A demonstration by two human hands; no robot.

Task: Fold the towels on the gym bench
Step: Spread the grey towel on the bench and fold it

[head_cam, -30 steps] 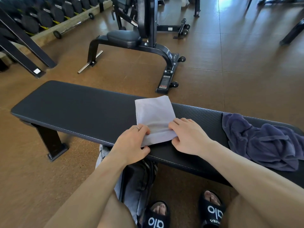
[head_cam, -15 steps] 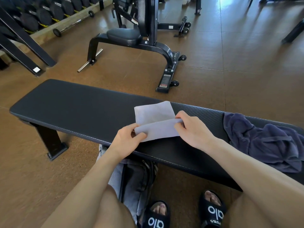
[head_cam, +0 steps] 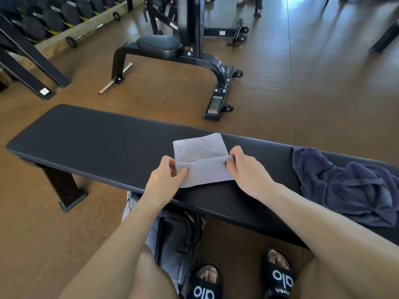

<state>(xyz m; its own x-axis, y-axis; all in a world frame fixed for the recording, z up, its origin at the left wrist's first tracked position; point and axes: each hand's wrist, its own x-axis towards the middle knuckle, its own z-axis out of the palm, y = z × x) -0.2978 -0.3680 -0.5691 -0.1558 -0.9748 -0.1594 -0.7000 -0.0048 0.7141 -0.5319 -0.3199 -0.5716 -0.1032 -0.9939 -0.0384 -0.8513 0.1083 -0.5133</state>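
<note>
The left hand (head_cam: 165, 182) and right hand (head_cam: 246, 169) each pinch an end of the white towel (head_cam: 203, 162), its near half doubled over, lying mid-bench (head_cam: 97, 139). A crumpled blue towel (head_cam: 349, 186) sits at the right end.

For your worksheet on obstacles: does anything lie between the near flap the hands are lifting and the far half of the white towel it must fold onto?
Nothing visible does. The left hand and right hand pinch the flap's corners; the white towel lies bare beyond it. The blue towel sits apart at the bench's right end.
</note>
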